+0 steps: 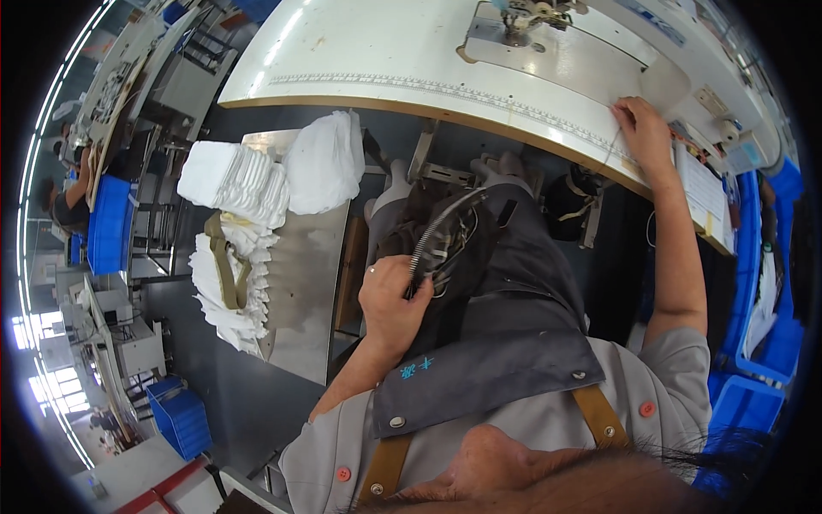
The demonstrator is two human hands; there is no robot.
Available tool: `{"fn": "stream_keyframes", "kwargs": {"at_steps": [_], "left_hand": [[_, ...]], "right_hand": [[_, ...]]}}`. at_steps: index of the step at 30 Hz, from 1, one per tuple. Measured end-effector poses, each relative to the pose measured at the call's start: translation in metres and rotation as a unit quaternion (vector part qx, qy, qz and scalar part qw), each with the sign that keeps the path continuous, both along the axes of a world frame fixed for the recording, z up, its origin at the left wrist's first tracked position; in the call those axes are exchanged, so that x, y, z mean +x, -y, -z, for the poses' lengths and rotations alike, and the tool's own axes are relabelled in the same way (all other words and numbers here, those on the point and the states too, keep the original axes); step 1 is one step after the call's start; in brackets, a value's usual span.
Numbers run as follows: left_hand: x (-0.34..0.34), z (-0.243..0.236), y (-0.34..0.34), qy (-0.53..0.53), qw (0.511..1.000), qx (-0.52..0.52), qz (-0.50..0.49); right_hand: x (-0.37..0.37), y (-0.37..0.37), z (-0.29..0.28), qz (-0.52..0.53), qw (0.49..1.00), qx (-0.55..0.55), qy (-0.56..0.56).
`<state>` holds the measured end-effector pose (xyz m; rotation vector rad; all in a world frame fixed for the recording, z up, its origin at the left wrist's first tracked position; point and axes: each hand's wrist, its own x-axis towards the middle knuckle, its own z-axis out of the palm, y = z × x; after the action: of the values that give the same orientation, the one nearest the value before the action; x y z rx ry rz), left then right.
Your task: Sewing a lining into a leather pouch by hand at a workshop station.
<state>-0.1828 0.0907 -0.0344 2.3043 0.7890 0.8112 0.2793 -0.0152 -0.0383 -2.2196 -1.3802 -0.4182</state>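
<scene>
Above the person's lap, the left hand point(392, 298) is curled nearly closed around the lower end of a ridged, dark grey strip point(431, 230). From that grip the strip arcs away from the body and to the right, its far end well clear of the fingers. Just beside the hand, on its right, a dark bundle point(458, 250) with pale streaks lies over the apron point(522, 274); whether the strip is joined to it I cannot tell.

Well apart from the strip, the right hand point(642, 128) is at the near edge of the white worktop point(368, 43), toward its right end. Its fingers are bent, with the tips close together; a thin thread point(613, 147) runs down just by them, but I cannot tell whether they pinch it. A measuring tape point(411, 83) follows the worktop's near edge, and a sewing machine point(524, 24) stands farther back, to the left of this hand.

To the left of the left hand, a metal stand point(304, 300) carries stacked white cloth pieces point(231, 182), with an olive strap point(224, 265) lying across the nearer ones. Blue bins point(743, 411) stand at far right.
</scene>
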Motion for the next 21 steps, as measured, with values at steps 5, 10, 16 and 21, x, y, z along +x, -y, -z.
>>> {"fn": "stream_keyframes", "kwargs": {"at_steps": [5, 10, 16, 21], "left_hand": [[-0.001, -0.006, -0.005, -0.089, 0.936, 0.333, 0.07], [-0.011, 0.01, -0.008, -0.022, 0.924, 0.369, 0.095], [-0.017, 0.026, -0.005, 0.046, 0.921, 0.375, 0.097], [-0.018, 0.027, -0.002, 0.065, 0.919, 0.375, 0.101]], "right_hand": [[-0.001, -0.003, 0.001, -0.001, 1.0, -0.01, 0.01], [-0.003, -0.002, -0.001, 0.007, 1.0, -0.011, -0.022], [0.001, -0.001, 0.003, 0.023, 0.999, -0.018, -0.029], [0.0, -0.003, 0.003, 0.025, 0.999, -0.017, -0.039]]}}
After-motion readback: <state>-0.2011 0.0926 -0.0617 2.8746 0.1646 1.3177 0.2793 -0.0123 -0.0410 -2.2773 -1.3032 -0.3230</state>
